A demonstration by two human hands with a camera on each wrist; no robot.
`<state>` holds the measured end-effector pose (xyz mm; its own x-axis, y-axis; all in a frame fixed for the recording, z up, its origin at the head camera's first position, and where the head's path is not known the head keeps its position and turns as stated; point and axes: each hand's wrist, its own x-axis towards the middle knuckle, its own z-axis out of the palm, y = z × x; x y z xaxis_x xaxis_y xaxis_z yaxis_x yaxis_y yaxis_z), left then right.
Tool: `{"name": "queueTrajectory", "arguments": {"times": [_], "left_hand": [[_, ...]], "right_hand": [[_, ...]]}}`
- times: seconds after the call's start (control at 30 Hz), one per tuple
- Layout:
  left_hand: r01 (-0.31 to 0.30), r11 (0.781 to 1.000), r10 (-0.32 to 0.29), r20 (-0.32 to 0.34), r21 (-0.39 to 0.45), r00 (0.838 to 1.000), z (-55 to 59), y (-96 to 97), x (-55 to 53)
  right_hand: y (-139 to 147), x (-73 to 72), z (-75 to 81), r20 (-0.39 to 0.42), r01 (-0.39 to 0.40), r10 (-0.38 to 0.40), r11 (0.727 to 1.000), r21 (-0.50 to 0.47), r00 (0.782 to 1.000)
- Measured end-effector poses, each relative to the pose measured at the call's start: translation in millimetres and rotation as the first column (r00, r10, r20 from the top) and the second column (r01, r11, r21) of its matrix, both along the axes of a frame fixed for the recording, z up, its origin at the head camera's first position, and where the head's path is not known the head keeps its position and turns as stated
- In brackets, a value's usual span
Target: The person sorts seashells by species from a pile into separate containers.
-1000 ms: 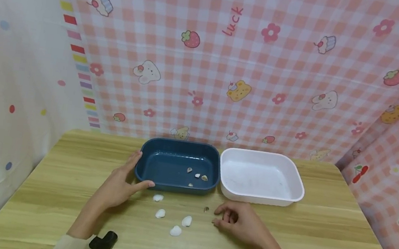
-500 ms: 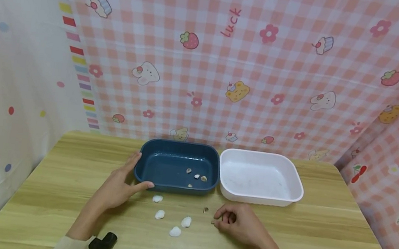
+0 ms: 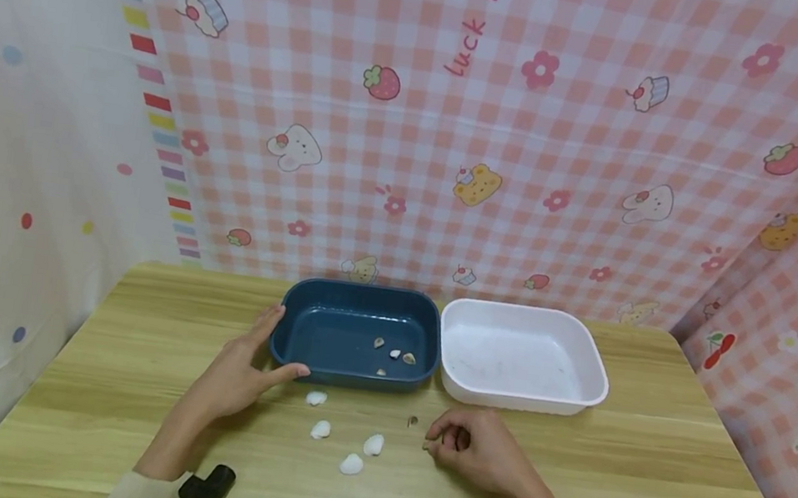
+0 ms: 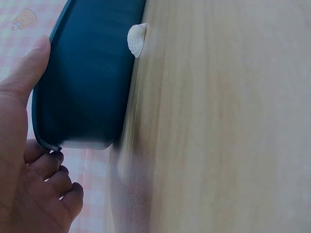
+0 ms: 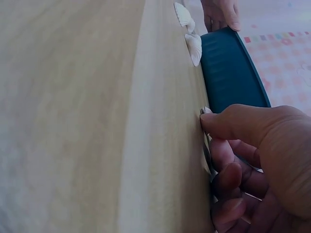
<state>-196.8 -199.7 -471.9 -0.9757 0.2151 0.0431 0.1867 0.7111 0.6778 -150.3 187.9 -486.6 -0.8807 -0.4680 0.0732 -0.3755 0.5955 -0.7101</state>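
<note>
You have two trays side by side at the back of the surface [image 3: 640,491]: the blue tray [image 3: 326,340] holds four small shells [image 3: 409,359], gathered in its right half, and the white tray [image 3: 505,360] shows faint marks on its floor. Both stand near the back edge, just before the checked cloth [image 3: 411,158]; the surface runs on to the right of the white tray and in front of your arms. Before the blue tray lie four white shells [image 3: 373,445], with a loose brown shell [image 3: 412,422] just left of your right grip [image 3: 473,446]. That grip pinches a small shell [image 3: 426,445] between thumb and finger, mostly hidden. Your left grip [image 3: 234,377] is spread around the blue tray's left end, thumb on the near rim
</note>
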Motion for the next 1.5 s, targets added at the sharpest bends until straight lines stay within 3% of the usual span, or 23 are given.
{"name": "queueTrajectory", "arguments": {"times": [0.37, 0.73, 1.03, 1.5], "left_hand": [[-0.004, 1.000, 0.004, 0.008, 0.002, 1.000, -0.8, -0.2, -0.7], [-0.003, 1.000, 0.003, 0.003, -0.005, 1.000, -1.1, -0.3, -0.3], [-0.005, 1.000, 0.005, 0.001, 0.003, 1.000, -2.3, -0.3, -0.4], [-0.010, 1.000, 0.010, 0.008, 0.001, 1.000, -1.6, 0.3, 0.3]], "right_hand": [[-5, 0.4, 11.1, 0.043, 0.018, -0.018, 1.000, -0.012, 0.999], [-12, -7.2, 33.3, -0.073, 0.033, -0.038, 0.997, -0.067, 0.997], [-25, -19.7, 48.9, -0.136, 0.067, -0.078, 0.994, -0.080, 0.988], [-43, -45.0, 63.0, -0.085, 0.133, -0.142, 0.986, -0.099, 0.986]]}}
